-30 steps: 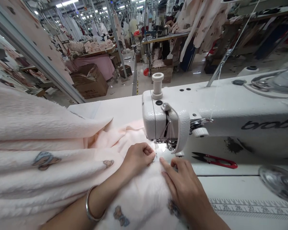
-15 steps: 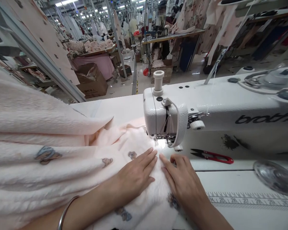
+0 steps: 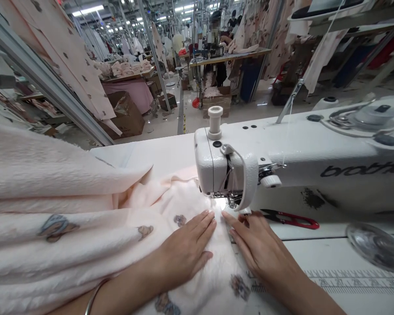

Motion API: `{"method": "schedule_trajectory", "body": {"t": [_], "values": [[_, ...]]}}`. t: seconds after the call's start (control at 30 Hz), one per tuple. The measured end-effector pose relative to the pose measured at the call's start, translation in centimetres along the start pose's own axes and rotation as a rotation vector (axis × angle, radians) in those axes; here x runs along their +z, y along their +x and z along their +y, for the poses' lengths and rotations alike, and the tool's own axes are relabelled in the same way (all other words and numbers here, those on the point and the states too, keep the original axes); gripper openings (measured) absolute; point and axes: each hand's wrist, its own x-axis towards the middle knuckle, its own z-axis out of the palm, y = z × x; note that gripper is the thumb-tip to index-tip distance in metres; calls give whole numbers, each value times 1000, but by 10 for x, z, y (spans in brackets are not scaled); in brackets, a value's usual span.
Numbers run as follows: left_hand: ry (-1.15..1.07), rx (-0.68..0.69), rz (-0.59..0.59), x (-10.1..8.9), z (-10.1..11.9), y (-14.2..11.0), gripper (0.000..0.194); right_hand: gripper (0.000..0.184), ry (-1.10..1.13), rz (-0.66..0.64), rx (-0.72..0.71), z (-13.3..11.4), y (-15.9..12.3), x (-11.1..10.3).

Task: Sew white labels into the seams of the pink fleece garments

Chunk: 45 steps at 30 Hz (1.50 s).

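Pale pink plush fabric (image 3: 180, 197) printed with small bears spreads over the machine bed, one part of it under the head of a white sewing machine (image 3: 228, 166). My left hand (image 3: 190, 245) lies flat on this fabric with fingers stretched toward the lit needle area. Just right of it, my right hand (image 3: 256, 240) rests at the fabric's right edge. Its index finger points at the needle area and its thumb is apart from it, while the other fingers curl under the machine head. The presser foot and needle are hard to make out in the glare.
Red-handled thread snips (image 3: 293, 219) lie on the bed behind my right hand. A clear round dish (image 3: 377, 247) sits farther right, above a printed ruler scale (image 3: 351, 280). Bunched fabric fills the left side. Beyond the table are cardboard boxes (image 3: 128, 116) and a person at another workstation.
The view has shifted slightly. My right hand has moved a little right relative to the fabric, baring a bear print beside its wrist. My left hand stays flat on the fabric.
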Motion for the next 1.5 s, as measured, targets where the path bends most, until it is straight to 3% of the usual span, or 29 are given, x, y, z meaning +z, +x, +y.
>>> {"method": "schedule_trajectory", "body": {"t": [0.13,0.43,0.93,1.23,1.5], "values": [[48,18,-25,-1,-2,0,54,36,-173,19,-99,1,2,8],[88,63,9,-1,-28,-5,55,36,-358,103,-104,-10,12,27],[-4,54,35,-1,-34,-2,54,34,-367,25,-28,-10,21,25],[-4,53,32,1,-36,-1,53,39,-334,92,-43,-11,11,24],[-31,47,24,-4,-42,5,47,39,-379,25,-34,-9,15,27]]}}
